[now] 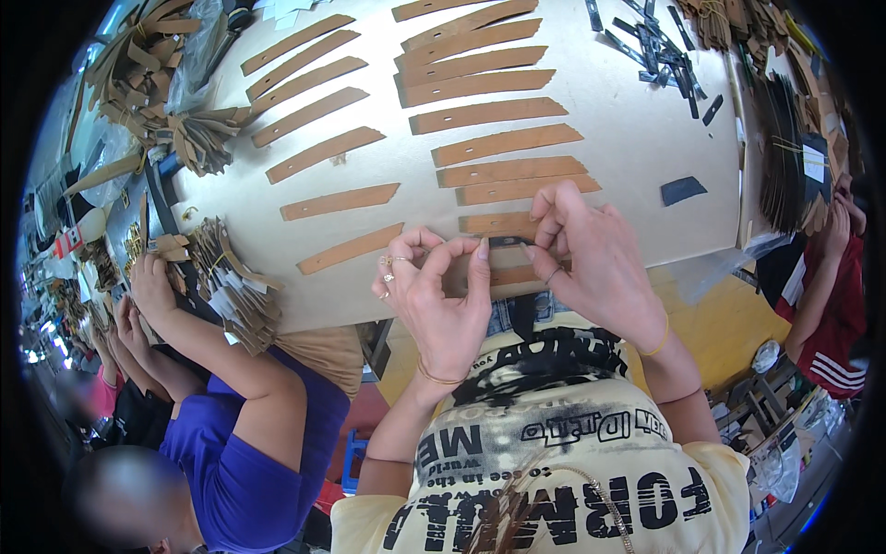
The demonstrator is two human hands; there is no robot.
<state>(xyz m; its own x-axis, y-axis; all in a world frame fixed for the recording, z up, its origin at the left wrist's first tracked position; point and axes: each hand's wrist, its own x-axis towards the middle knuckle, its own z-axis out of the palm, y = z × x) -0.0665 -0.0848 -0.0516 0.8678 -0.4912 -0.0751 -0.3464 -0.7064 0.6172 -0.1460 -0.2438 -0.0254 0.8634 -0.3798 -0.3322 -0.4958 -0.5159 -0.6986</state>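
At the table's near edge, a small black strip (506,242) is held between my two hands. My left hand (438,294) pinches its left end between thumb and fingertip. My right hand (598,263) has its fingers curled at the other end. Below and behind the strip lie brown leather-like strips, one (503,224) just beyond my fingertips and another (513,275) partly hidden between my hands. More brown strips with small slots run up the table in a right column (508,144) and a left column (328,155).
Loose black strips (657,55) lie scattered at the far right of the table (637,138), with a dark flat piece (683,190) nearer. Bundled brown strips (231,286) are at left, beside a co-worker in purple (249,443). Banded dark strips (784,157) and another person (826,305) are at right.
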